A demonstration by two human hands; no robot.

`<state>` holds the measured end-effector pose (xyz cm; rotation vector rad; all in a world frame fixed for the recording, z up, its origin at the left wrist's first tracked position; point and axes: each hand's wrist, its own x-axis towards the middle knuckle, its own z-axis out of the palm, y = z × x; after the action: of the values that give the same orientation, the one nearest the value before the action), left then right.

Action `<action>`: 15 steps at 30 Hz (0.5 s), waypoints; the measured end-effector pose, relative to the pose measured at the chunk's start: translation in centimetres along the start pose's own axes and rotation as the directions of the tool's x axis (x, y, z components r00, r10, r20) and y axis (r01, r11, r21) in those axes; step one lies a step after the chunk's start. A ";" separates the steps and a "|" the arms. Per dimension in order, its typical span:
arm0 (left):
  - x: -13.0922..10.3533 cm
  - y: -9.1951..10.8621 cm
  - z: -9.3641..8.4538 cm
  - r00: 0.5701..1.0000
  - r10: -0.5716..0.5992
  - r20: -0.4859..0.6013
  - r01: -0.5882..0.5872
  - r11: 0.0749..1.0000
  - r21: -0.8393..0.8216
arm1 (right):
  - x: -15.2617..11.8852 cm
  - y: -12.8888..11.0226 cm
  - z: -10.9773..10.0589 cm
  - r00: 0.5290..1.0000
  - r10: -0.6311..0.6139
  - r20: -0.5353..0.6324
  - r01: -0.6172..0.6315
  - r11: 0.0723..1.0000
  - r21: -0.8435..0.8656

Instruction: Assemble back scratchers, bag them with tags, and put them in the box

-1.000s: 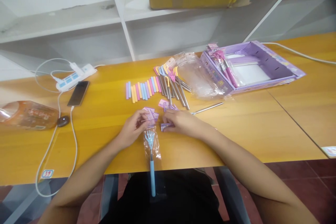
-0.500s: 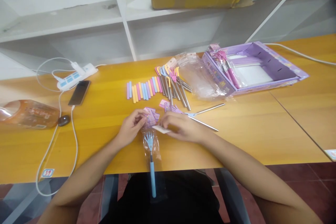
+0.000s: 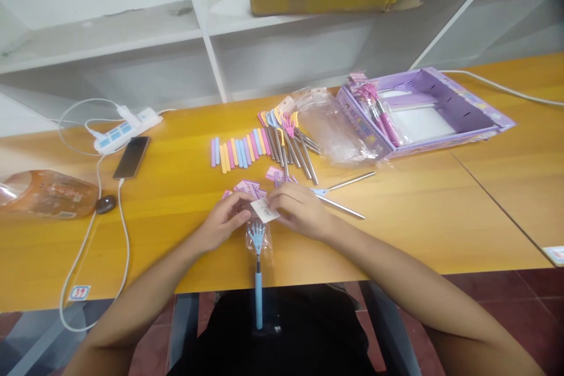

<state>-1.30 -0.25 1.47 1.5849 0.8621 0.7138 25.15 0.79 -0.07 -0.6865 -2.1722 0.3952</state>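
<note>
Through the head camera I have the right hand (image 3: 299, 208) closed in a pinch, fingertips together on the right side of a small white barcode card (image 3: 265, 211), which is tilted with its printed face towards me. The left hand (image 3: 222, 222) is loosely curled, thumb and forefinger near the card's left edge; I cannot tell whether they touch the card or hold the top of the clear plastic sleeve (image 3: 269, 249) just below it.

Inside that sleeve lies a light-blue back scratcher (image 3: 257, 242), its claw end just below the card and its handle reaching past the near edge of the wooden table (image 3: 317, 264), over the lap. I would keep that overhang in mind: a tug on the film could drag the scratcher nearer the drop. For the card, I judge a light hold by the edges best, flat and square to the sleeve, so the corners neither bend nor snag the thin plastic, with the left fingertips steadying whatever sits beside it.

Just beyond the left hand, pink-and-purple printed cards (image 3: 249, 188) lie fanned and overlapping; I would guard against picking up two at once. To the right of the right hand, two bare metal rods (image 3: 348, 182) spread apart, near enough that I would keep the wrist lifted. Farther out sit coloured handle grips (image 3: 241, 151) in a row and a heap of claw-headed rods (image 3: 288, 135).
</note>
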 end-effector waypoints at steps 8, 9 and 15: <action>-0.4 -0.8 1.0 0.998 0.046 -0.033 -0.048 0.998 -0.049 | 0.2 -0.6 0.2 0.961 0.217 -0.174 -0.190 0.969 0.158; -0.4 -0.8 1.0 0.995 0.081 -0.050 -0.084 0.995 -0.053 | 0.2 -0.6 0.3 0.949 0.254 -0.188 -0.226 0.961 0.159; -0.1 -0.2 0.6 0.972 0.234 0.015 -0.229 0.935 0.273 | 0.2 -0.3 0.3 0.913 0.386 -0.132 -0.357 0.912 0.202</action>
<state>-0.90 -0.58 1.20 1.9534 0.8205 0.8014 24.68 0.62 0.05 -1.0017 -1.8175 0.6923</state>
